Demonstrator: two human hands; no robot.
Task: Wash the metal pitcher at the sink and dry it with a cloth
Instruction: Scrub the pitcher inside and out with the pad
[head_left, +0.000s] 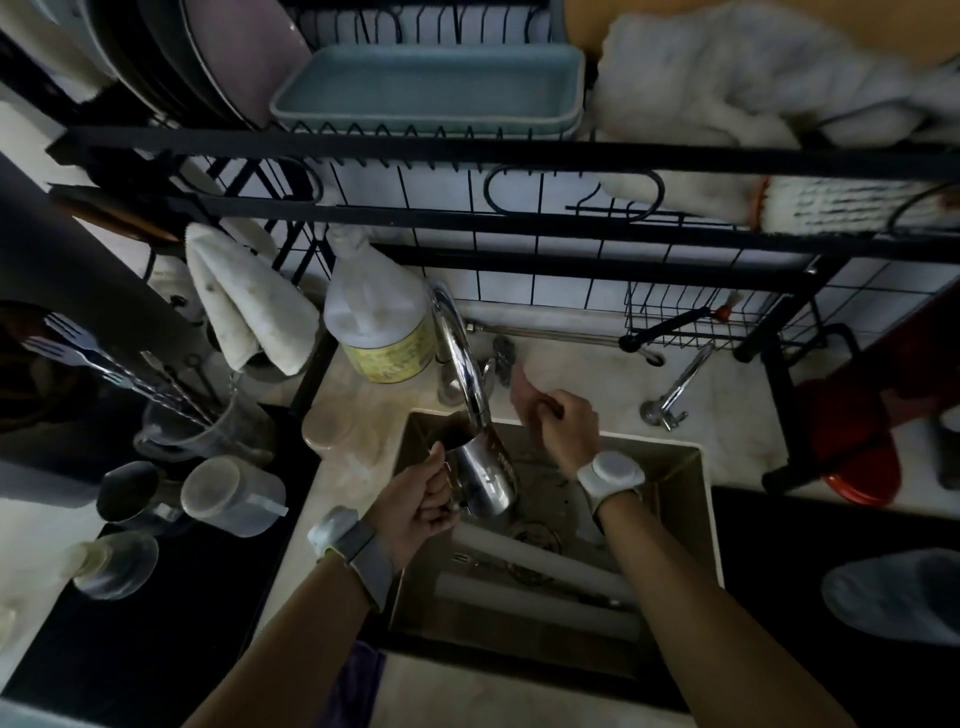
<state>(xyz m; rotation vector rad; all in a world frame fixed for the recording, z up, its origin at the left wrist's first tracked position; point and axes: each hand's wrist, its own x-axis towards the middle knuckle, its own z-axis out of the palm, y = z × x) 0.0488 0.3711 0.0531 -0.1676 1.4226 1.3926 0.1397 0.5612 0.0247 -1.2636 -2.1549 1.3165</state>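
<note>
Where the pitcher (485, 478) is: over the sink (698, 467), tilted, its mouth up under the spout of the tap (462, 358).
Left hand (423, 501): your fingers are curled round the pitcher's handle and you carry it above the basin.
Right hand (563, 421): it sits at the back rim of the sink, just right of the tap, with your fingers curled. A blurred pinkish thing (522, 387) lies against your knuckles; whether you hold it, I cannot tell.
Sink floor: white tubes (540, 558) lie below the pitcher.
Bottle (382, 322): it stands on the counter, just left of the tap.
Cloth (244, 306): a pale one hangs from the black rack (467, 140), well left of the tap, apart from both your hands.
Wrists: you wear a white band on each.
</note>
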